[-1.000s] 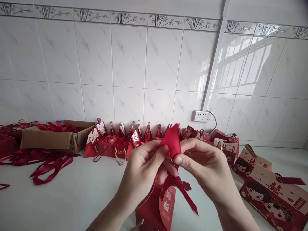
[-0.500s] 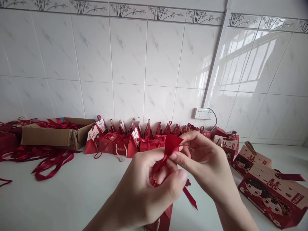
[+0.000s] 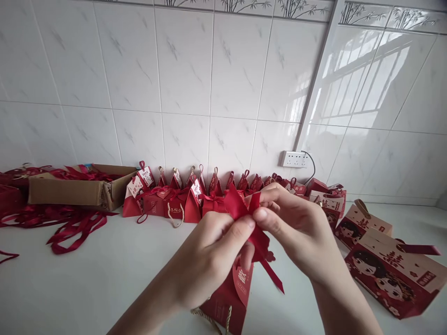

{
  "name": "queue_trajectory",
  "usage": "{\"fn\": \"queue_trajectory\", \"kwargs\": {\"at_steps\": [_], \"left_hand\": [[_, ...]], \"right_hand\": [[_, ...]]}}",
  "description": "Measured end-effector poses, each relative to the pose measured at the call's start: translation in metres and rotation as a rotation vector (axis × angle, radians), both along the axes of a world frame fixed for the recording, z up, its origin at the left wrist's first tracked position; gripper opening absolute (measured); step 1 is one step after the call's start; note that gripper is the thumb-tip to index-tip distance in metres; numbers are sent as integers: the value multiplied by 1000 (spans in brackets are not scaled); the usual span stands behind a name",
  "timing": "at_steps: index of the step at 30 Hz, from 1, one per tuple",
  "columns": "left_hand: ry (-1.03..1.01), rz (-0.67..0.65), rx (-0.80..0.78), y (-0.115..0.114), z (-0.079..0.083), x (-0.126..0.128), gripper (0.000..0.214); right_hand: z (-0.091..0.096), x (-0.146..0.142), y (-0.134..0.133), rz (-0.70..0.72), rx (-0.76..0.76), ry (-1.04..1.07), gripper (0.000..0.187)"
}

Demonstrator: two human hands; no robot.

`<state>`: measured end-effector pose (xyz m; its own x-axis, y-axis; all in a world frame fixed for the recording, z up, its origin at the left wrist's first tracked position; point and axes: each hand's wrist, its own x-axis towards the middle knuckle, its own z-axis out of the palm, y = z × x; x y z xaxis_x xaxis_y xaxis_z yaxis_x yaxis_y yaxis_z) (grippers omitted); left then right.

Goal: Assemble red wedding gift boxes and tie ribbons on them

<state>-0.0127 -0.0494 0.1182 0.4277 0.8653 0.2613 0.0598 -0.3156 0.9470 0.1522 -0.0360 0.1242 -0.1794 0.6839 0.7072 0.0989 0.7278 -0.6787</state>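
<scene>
A red ribbon (image 3: pixel 236 201) is pinched between both my hands, its loops standing up above the fingers and one tail hanging down to the right. My left hand (image 3: pixel 216 251) closes on it with thumb against fingers. From the other side my right hand (image 3: pixel 291 223) grips another part of the ribbon between thumb and fingertips. Below them a red gift box (image 3: pixel 232 295) with gold lettering and a twisted gold cord handle stands on the white table (image 3: pixel 139 279). The left hand hides part of the box, and where the ribbon meets it is partly covered.
Several small red gift boxes (image 3: pixel 153 204) line the tiled wall. To the left is a cardboard box (image 3: pixel 66 193) of red ribbons, with loose ribbons (image 3: pixel 77 232) in front. Larger gift boxes with cartoon figures (image 3: pixel 387 274) stand on the right. A power strip (image 3: pixel 295 159) hangs on the wall.
My left thumb has moved up onto the ribbon beside the right fingers. The ribbon's loops have changed shape, and more of the gift box below shows. The view has tilted slightly down.
</scene>
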Motion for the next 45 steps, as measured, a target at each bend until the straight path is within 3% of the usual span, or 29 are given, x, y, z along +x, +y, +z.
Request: {"fn": "queue_trajectory", "kwargs": {"at_steps": [6,9,12,15,19,24,26,29,34,40,45], "left_hand": [[-204,-32,16,15,2,3,41],[-394,-66,-25,29,3,3,29],[-440,-59,-64,38,3,0,28],[-253,53,76,39,3,-6,30],[100,220,414,33,4,-11,35],[227,190,714,28,4,-9,24],[247,178,741,28,3,-9,22],[268,161,715,29,2,-11,22],[297,159,704,34,2,-15,22],[363,184,751,38,2,-14,26],[356,231,812,40,3,-15,25]], "right_hand": [[-4,-4,0,-84,209,218,7],[-2,-1,-3,-61,303,102,7],[1,5,-6,-5,290,-150,6],[2,9,-4,81,189,-338,8],[-2,6,8,52,74,-182,20],[-8,-3,19,142,-89,-219,27],[-8,-5,18,53,-71,-287,20],[-7,-7,15,-188,24,-364,10],[-10,-10,17,-474,353,-476,6],[-20,-11,23,-605,369,-654,21],[-15,-11,21,-545,267,-546,11]]}}
